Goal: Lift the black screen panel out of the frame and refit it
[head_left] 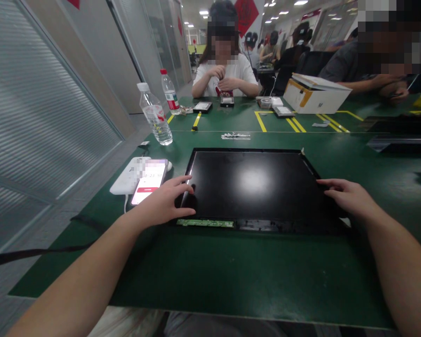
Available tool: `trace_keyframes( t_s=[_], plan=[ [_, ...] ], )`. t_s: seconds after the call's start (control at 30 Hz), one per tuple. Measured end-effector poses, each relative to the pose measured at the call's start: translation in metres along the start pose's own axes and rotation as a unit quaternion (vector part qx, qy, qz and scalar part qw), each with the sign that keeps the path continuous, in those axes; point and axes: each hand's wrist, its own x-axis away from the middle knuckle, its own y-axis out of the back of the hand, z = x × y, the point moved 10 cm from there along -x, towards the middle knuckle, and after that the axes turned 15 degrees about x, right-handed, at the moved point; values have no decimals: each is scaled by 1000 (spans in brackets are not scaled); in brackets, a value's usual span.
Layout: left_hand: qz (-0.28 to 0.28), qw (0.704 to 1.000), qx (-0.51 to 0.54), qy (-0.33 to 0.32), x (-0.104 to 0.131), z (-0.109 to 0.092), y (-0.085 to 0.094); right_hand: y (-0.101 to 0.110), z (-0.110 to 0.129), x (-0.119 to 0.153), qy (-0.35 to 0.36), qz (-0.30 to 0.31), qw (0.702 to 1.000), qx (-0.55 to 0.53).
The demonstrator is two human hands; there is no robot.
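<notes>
A black flat display panel (252, 187) lies face up on the green table (231, 276). Along its near edge, at the left, runs a narrow green circuit board (205, 223). My left hand (168, 199) rests at the panel's left edge, thumb and fingers spread over the frame and screen. At the right edge is my right hand (347, 196), its fingers bent together against the frame; some fingertips are hidden under the hand. Light reflects off the middle of the screen.
Left of the panel are a lit phone (149, 182) on a white box (124, 180) and two water bottles (156, 114). Across the table a person handles something small, near drives (202, 107) and a white carton (315, 96). Dark panels (407, 145) lie at the right.
</notes>
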Motion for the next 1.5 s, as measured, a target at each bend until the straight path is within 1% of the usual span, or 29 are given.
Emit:
trace_keyframes(
  t_s=[0.17,0.33,0.6,0.9,1.27,1.5],
  plan=[
    [22,1000,-15,-8,1,0,-4,-2,-2,-1,-3,3,1000,-5],
    [23,1000,-11,-9,0,-7,-3,-3,-1,2,-21,11,1000,-11],
    [56,997,-33,-47,2,-18,-9,0,3,4,-20,4,1000,3],
    [64,996,-31,-47,2,-16,-12,3,6,5,-15,-8,1000,11],
    [71,994,-58,-51,0,-14,-17,0,1,5,-29,3,1000,2],
    [70,994,-63,-58,1,-15,-19,2,1,5,-20,-12,1000,5]
  ],
)
